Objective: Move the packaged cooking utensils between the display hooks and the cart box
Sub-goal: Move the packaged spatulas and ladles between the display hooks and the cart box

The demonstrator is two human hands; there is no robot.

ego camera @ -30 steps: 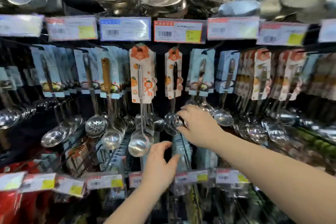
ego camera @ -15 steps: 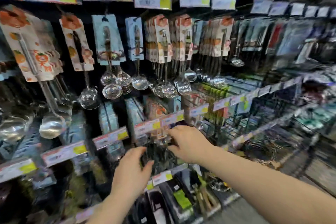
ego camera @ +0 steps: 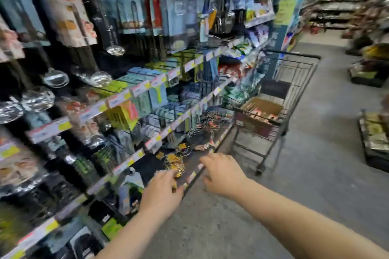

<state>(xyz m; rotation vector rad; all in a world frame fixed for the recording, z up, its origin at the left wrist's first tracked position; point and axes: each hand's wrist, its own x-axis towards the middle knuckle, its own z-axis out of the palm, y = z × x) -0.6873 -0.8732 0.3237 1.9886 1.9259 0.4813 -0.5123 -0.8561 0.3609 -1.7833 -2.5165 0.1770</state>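
The view is blurred by motion. Packaged ladles [ego camera: 71, 17] and other carded utensils hang on display hooks along the left. A shopping cart [ego camera: 294, 73] stands in the aisle to the right, with a brown cardboard box [ego camera: 262, 109] of packaged utensils inside. My left hand [ego camera: 162, 193] and my right hand [ego camera: 224, 172] hover low in front of the bottom shelf edge, fingers relaxed, holding nothing. Both hands are well short of the cart.
Shelf rails with price tags [ego camera: 117, 99] run diagonally toward the cart. Wire coil holders [ego camera: 199, 139] sit on the low shelf near my hands. Bare grey floor [ego camera: 315, 153] spreads to the right, with low displays [ego camera: 374, 132] at the far right.
My view has swung right and down, from the hanging ladles to the aisle and cart. My right hand has left the ladle bowl it touched; both hands dropped low, holding nothing.
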